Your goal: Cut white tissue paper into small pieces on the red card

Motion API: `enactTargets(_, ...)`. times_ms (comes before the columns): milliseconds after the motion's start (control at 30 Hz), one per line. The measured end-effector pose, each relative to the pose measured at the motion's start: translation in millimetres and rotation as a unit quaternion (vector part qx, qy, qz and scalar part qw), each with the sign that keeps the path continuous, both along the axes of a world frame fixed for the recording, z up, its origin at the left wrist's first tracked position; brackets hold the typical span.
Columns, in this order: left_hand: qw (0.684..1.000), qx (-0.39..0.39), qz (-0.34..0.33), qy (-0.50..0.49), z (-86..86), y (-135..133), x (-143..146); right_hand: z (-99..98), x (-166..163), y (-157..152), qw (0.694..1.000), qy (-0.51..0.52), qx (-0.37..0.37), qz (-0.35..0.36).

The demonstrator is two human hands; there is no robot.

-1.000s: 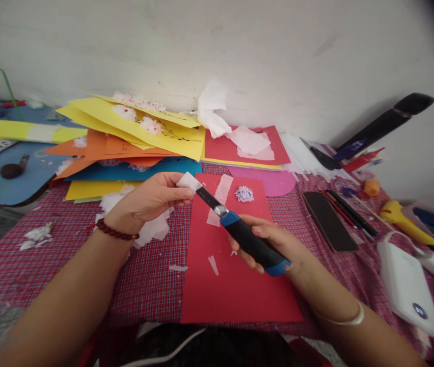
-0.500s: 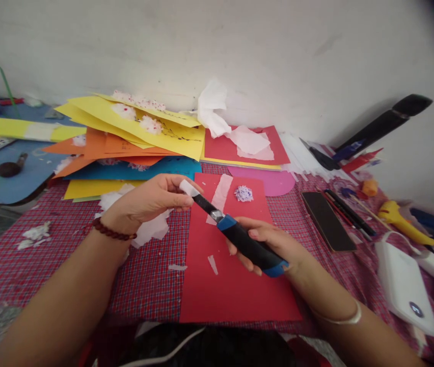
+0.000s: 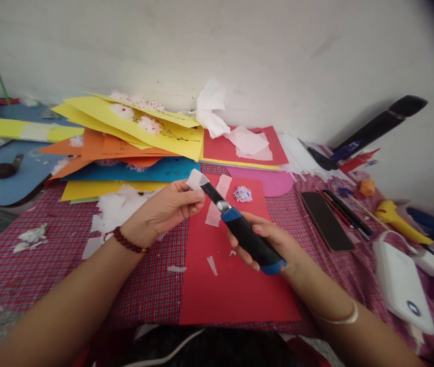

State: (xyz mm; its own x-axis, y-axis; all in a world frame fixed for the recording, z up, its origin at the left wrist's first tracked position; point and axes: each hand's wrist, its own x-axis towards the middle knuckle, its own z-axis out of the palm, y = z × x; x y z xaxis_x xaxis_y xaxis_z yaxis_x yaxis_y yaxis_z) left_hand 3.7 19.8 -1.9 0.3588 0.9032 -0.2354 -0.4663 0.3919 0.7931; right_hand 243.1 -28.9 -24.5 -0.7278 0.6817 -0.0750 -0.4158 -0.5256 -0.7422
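Observation:
My right hand (image 3: 266,237) is wrapped round the blue-and-black handle of a utility knife (image 3: 255,242), its dark blade pointing up and to the left. Between the fingers of my left hand (image 3: 177,204) is a small piece of thin white paper (image 3: 196,179), which meets the tip of the blade. Beneath both hands lies a red sheet of card (image 3: 236,295). On it rest a white paper strip (image 3: 213,214), a few tiny scraps, and a speckled white-and-purple tuft (image 3: 243,193). Torn white paper (image 3: 115,209) lies behind my left wrist.
Yellow cards (image 3: 98,112) with paper blossoms are stacked with orange and blue ones at the back left. To the right are a phone (image 3: 326,220), pens (image 3: 349,214), a yellow glue gun (image 3: 402,221) and a white power bank (image 3: 404,285). A wall (image 3: 263,56) stands behind.
My left hand has moved slightly right and down, turning at the wrist. The paper piece now stands up more from the blade tip, and more of the strip on the card shows.

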Motion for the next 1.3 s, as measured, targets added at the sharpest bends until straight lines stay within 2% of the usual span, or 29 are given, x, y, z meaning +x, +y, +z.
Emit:
enactTargets(167, 0.999, 0.009, 0.024, -0.025, 0.7, -6, 10, 1.6, -1, 0, 1.0, -0.006, -0.002, -0.014)
enactTargets(333, 0.994, 0.103, -0.025, 0.042, 2.0, -6, 3, 2.7, -2, 0, 1.0, -0.021, -0.004, -0.019)
enactTargets(433, 0.987, 0.149, -0.047, 0.049, 1.7, -6, 2, 3.6, -2, 0, 1.0, -0.025, -0.006, -0.018)
enactTargets(567, 0.989, 0.142, -0.031, 0.042, -0.5, -4, 3, 3.7, -1, 0, 1.0, -0.017, -0.005, -0.013)
enactTargets(800, 0.976, 0.177, -0.029, 0.121, -1.6, 3, -9, 3.1, -1, -1, 1.0, 0.002, -0.011, -0.005)
enactTargets(1033, 0.937, 0.227, -0.01, 0.266, 11.2, 0, -15, 3.2, 0, -1, 1.0, -0.01, -0.027, 0.009)
enactTargets(1300, 0.921, 0.217, 0.003, 0.323, 16.3, 0, -17, 0.7, 2, -1, 0.999, -0.012, -0.031, 0.036)
